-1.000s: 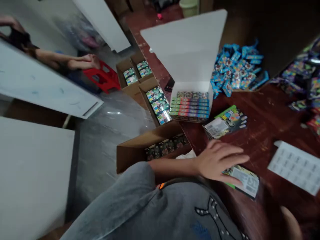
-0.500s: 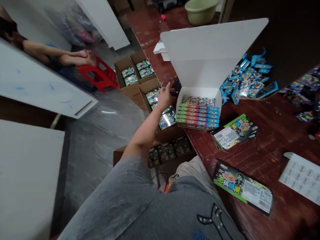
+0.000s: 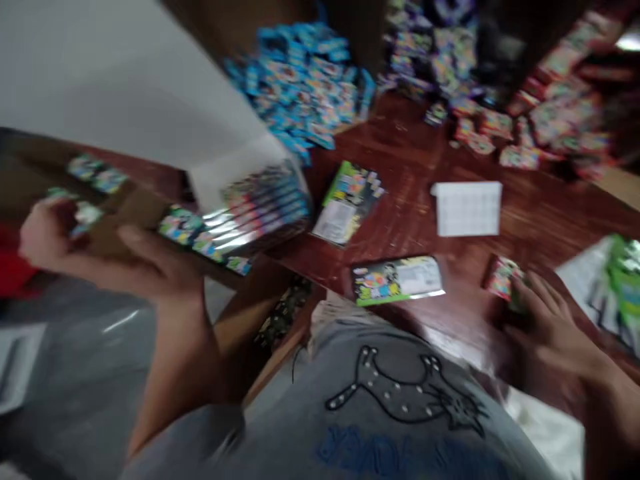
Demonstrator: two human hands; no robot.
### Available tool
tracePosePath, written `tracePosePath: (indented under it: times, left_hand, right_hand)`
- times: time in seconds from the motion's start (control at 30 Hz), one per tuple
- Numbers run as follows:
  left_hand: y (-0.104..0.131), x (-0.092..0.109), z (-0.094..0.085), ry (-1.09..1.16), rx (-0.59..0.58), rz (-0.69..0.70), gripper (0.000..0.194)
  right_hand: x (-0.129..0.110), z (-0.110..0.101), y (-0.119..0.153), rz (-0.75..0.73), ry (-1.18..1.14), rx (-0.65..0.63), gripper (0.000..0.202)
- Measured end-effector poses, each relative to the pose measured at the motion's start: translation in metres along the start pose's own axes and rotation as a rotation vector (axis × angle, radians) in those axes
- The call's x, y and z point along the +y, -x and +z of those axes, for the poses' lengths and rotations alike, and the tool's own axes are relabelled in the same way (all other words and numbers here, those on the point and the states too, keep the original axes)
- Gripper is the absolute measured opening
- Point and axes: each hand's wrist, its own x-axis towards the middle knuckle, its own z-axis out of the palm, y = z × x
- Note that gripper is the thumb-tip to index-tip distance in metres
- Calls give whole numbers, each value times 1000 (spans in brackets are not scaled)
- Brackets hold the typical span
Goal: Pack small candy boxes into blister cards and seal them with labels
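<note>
The site was an indoor packing workshop, most likely a small manual one. The following features indicated this type: a worn, dark red desk (image 3: 410, 157); loose bulk piles of blue packets (image 3: 305, 80), purple packets (image 3: 430, 50) and red packets (image 3: 565, 127); a white carton (image 3: 125, 87), lid raised, with packed rows; flat printed packages (image 3: 397, 280); and open cardboard boxes (image 3: 135, 208) beside the desk, above a grey, glossy floor (image 3: 85, 373).
</note>
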Motion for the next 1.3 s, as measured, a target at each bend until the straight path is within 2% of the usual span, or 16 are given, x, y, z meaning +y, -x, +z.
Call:
tracePosePath:
  times: [0.03, 0.07, 0.1, 0.17, 0.2, 0.27, 0.33, 0.37, 0.43, 0.53, 0.63, 0.83, 1.03, 1.3]
  left_hand:
    - [10, 29, 9, 29, 185, 72, 55]
    - [20, 60, 21, 90, 128, 171, 55]
    - [29, 92, 35, 170, 6, 259, 59]
    - [46, 152, 67, 284, -477, 399, 70]
    - [52, 177, 83, 292, -660, 434, 77]
    - [59, 212, 111, 230, -887, 454, 91]
    - [61, 228, 131, 160, -991, 457, 96]
    - [60, 231, 137, 144, -1018, 465, 94]
    - [57, 234, 144, 139, -1049, 488, 88]
    - [52, 236, 149, 169, -1070, 513, 89]
    - [49, 237, 154, 182, -1083, 507, 91]
    - [51, 229, 159, 210, -1080, 532, 91]
    - [49, 223, 162, 219, -1081, 554, 94]
    - [52, 223, 162, 236, -1078, 565, 94]
  right_hand:
    - [6, 2, 0, -36, 21, -38, 97]
    - [11, 2, -5, -44, 35, -24, 90]
    - [14, 2, -13, -34, 54, -3, 83]
    - [16, 1, -34, -35, 43, -31, 70]
    - [14, 0, -45, -48, 31, -42, 70]
    - [7, 0, -60, -78, 9, -100, 96]
    - [0, -1, -67, -83, -10, -152, 126]
    - [-2, 0, -69, -86, -24, -154, 134]
    - [-5, 5, -75, -133, -66, -97, 136]
    - [-10, 19, -90, -284, -157, 23, 114]
    - [-18, 31, -102, -360, -246, 73, 90]
    - [-20, 33, -99, -437, -339, 75, 81]
    - [-17, 31, -99, -415, -356, 87, 57]
    - [-16, 30, -95, -477, -376, 82, 53]
